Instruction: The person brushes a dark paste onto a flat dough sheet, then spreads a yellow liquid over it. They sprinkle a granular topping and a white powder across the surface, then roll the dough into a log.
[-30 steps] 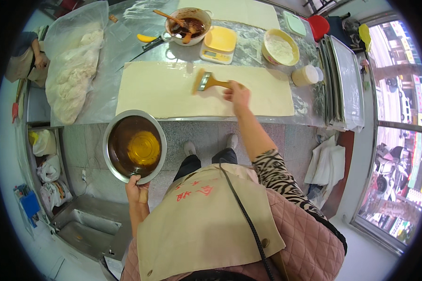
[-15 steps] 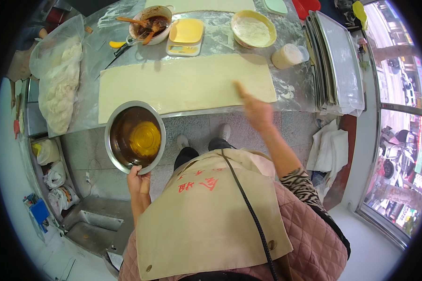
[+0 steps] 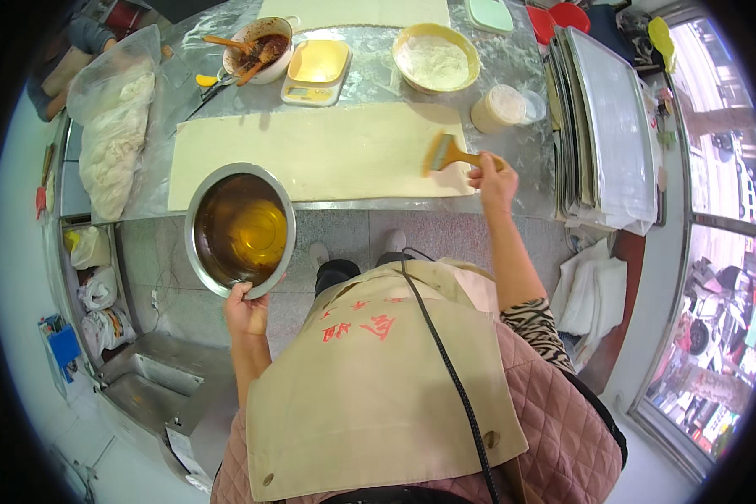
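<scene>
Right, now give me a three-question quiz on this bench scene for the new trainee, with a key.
1. What does the left hand hold?
2. True or false: the scale stands between the pot and the yellow bowl.
3. The brush is at which part of the near dough sheet?
A) the left end
B) the middle
C) the right end

Key:
1. The metal bowl.
2. True.
3. C.
</scene>
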{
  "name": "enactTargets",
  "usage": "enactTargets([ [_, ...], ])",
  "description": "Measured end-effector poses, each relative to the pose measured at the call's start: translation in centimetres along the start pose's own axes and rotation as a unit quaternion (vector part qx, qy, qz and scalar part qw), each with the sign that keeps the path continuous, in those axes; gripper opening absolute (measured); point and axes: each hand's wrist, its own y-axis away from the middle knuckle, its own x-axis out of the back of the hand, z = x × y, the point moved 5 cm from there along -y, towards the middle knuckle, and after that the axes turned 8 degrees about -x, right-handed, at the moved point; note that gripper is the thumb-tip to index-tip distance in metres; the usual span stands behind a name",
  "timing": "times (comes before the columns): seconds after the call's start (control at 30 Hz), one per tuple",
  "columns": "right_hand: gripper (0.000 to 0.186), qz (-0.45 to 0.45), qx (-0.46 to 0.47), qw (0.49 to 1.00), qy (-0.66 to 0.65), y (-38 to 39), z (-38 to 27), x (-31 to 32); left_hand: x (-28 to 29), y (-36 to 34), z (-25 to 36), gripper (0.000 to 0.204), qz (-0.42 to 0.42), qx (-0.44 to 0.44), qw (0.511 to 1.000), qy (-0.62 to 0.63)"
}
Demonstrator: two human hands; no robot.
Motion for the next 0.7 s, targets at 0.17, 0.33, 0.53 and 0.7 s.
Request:
enactTargets([
  [0.17,0.032,0.046,0.339,0.857,0.385,0.0,-7.7,-2.7,1.6,1.0,-2.7,0.072,0.046,-0.012,0.998,-0.032],
  [0.33,0.032,-0.111,0.363,0.853,0.36,3.0,-8.3,-10.7,0.6,1.6,-4.2,0.025,0.028,0.03,0.998,-0.041],
  [0.53,0.03,0.014,-0.071,0.983,-0.168,-4.4,-3.0,-7.1,0.3,-0.5,-3.4,0.023,0.027,0.062,0.995,-0.075],
  [0.7,0.022,0.148,-0.165,0.94,-0.259,0.1,6.3,2.2,1.7,-2.9,-3.4,0.021,0.048,0.064,0.994,-0.073],
])
